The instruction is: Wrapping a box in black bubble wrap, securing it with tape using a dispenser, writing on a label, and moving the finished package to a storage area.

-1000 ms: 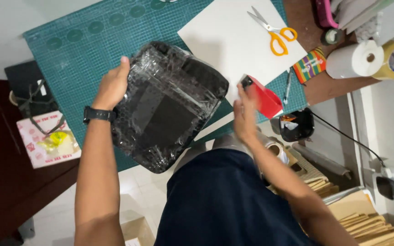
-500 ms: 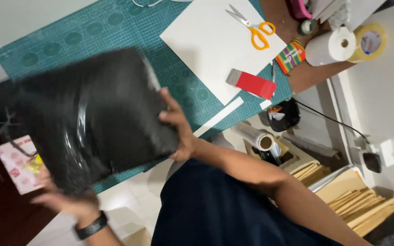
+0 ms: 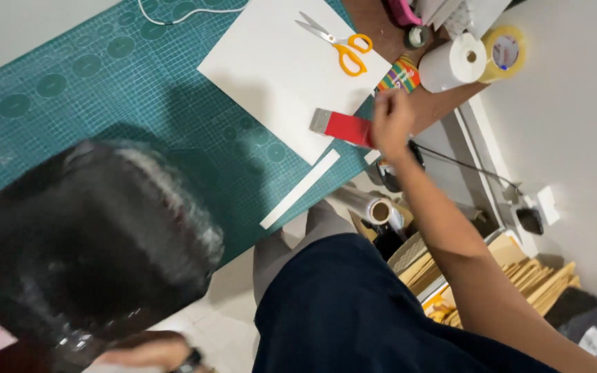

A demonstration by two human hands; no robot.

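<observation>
A big black package [image 3: 84, 242] wrapped in shiny clear film fills the lower left, blurred and close to the camera. My left hand [image 3: 148, 351] holds it from underneath at the bottom edge, a dark watch on the wrist. My right hand [image 3: 391, 119] is stretched out over the table and rests on the right end of a red flat tool with a grey blade [image 3: 343, 126]. The tool lies at the edge of a white sheet [image 3: 278, 76]. Blur hides whether the fingers grip it.
A green cutting mat [image 3: 105, 90] covers the table. Orange-handled scissors [image 3: 340, 45] lie on the white sheet, and a white strip [image 3: 300, 188] lies near the mat's edge. A white paper roll [image 3: 452, 63], yellow tape [image 3: 504, 52] and a film roll [image 3: 371, 207] are at the right.
My right hand has left the package and reached over to the red tool. The package has dropped lower left, held by my left hand alone.
</observation>
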